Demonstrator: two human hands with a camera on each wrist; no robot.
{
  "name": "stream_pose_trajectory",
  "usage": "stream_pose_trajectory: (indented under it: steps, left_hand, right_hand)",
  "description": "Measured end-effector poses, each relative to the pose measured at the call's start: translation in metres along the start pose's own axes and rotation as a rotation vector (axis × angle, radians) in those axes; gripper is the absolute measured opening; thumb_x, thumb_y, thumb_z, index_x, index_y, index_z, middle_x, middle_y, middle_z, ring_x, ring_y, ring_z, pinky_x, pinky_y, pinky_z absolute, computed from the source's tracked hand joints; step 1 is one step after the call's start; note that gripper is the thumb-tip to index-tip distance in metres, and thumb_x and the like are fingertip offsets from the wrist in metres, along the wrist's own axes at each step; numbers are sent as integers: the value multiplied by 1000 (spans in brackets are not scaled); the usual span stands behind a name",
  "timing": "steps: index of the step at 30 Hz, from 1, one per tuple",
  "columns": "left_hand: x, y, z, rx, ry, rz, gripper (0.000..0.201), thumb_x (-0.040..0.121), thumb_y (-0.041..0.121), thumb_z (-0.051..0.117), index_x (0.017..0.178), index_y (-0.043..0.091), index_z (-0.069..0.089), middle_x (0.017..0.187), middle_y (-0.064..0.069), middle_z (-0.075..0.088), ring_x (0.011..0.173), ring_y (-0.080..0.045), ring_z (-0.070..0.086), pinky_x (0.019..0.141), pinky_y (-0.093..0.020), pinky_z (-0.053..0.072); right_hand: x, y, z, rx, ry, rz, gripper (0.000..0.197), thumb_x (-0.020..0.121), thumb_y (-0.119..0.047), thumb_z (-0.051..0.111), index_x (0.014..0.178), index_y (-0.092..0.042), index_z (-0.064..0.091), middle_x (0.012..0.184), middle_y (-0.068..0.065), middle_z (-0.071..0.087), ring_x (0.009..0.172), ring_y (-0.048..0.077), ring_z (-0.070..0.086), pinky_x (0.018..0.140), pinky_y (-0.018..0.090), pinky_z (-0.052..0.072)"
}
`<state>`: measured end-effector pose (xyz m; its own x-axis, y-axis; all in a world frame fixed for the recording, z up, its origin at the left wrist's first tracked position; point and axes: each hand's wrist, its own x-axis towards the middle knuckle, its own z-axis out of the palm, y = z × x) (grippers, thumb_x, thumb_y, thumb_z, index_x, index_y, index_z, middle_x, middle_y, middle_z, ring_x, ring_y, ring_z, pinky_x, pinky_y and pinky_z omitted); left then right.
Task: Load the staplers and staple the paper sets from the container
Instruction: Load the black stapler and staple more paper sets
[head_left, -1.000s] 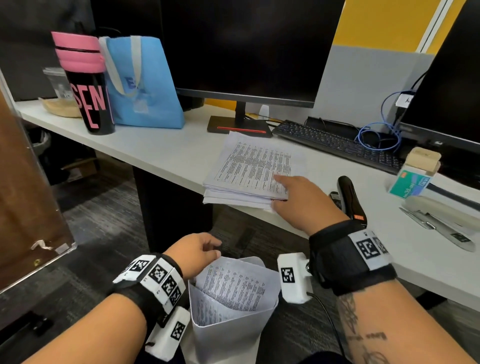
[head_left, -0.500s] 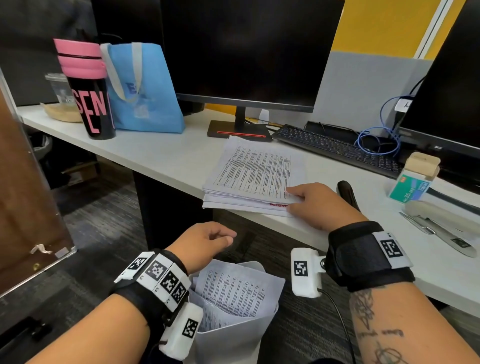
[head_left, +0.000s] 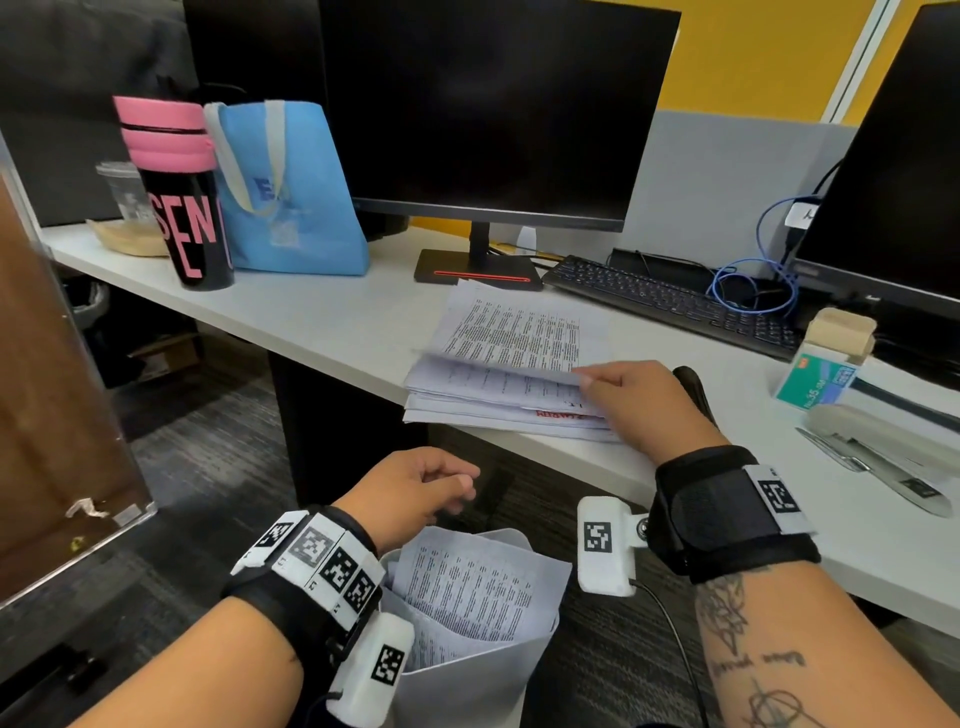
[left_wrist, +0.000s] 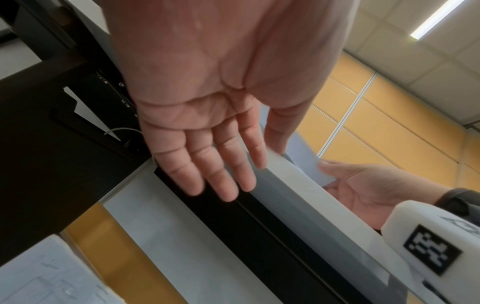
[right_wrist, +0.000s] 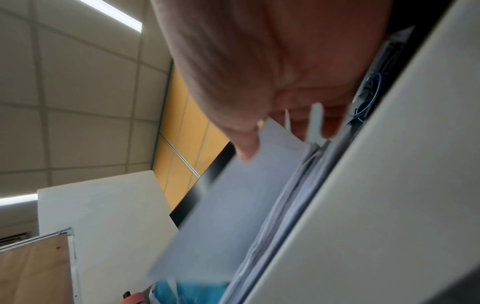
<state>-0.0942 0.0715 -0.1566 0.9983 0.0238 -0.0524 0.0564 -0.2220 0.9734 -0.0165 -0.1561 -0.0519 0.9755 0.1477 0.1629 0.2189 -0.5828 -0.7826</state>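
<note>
Where it lay flat a second ago, the top paper set (head_left: 511, 332) on the desk-edge stack (head_left: 498, 410) now lifts at its near corner, pinched by the right hand (head_left: 641, 400); the left hand (head_left: 415, 486), loose and empty, rises above the container (head_left: 467, 675) below: stapling looks next.

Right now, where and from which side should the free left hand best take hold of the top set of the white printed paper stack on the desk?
Probably the near left corner of the top set of the white printed paper stack, coming from the desk's front edge. The right hand pinches its near right corner and has it lifted, so a gap shows along the near edge. The left hand hangs empty just below, above the white container of papers.
</note>
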Motion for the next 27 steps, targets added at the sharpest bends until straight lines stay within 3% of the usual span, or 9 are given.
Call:
stream_pose_trajectory:
  steps: [3,5,11,14,16,19,23,25,27]
  left_hand:
    - [-2,11,4,-125,43,-40,19,99,24,54,92,14,68,77,-5,72,65,-15,64,57,-23,45]
    - [-4,24,4,-271,90,-122,44,103,39,40,88,6,65,66,-8,67,52,-16,59,48,-23,42]
    - [-13,39,-17,-722,68,-187,100,86,80,15,97,-5,66,76,-22,69,54,-26,64,46,-26,51]
    - [-13,45,-14,-687,46,-248,79,92,69,31,97,-2,65,75,-19,71,53,-23,66,42,-25,52]
    - [-14,50,-8,-644,69,-280,51,97,49,45,95,1,63,70,-15,71,50,-19,66,40,-23,52]
    - [-14,52,0,-669,113,-289,34,99,33,51,94,1,61,66,-13,70,47,-16,66,38,-20,51]
    - [-12,51,4,-664,113,-257,27,98,29,54,94,2,60,68,-12,70,48,-15,66,39,-20,51]
    - [-13,51,6,-652,95,-239,25,97,27,56,96,2,60,70,-12,70,50,-16,66,41,-20,52]
    - [-15,51,8,-651,87,-227,28,96,30,57,98,3,61,72,-13,70,52,-17,67,43,-21,54]
  right_hand:
    - [-8,-1,-4,119,251,-165,24,99,-27,51,115,-27,68,115,-7,63,94,10,54,91,31,49]
    - [-15,-5,-12,149,327,-277,21,99,-23,51,105,-33,68,116,-11,62,104,5,53,96,22,42]
    - [-34,-5,-37,123,-68,-123,15,85,-15,67,78,-22,78,95,-11,73,93,5,63,83,23,45]
    - [-38,0,-37,-54,-58,-29,9,86,-21,68,84,-18,76,88,-11,71,67,-4,59,61,19,42]
    - [-36,3,-31,0,112,9,10,83,-18,72,93,-20,73,95,-4,69,83,5,63,70,23,47]
    - [-32,2,-19,267,287,129,47,78,-7,76,121,-17,61,116,4,59,103,17,58,81,30,47]
    - [-24,-5,-10,495,179,258,80,74,0,79,142,-13,40,129,8,51,100,26,62,67,28,54]
    - [-20,-8,-7,519,103,291,80,76,6,75,142,-20,37,126,12,54,93,29,65,54,26,53]
    - [-18,-9,-5,531,65,294,82,80,13,66,147,-20,34,129,11,55,97,30,65,57,31,54]
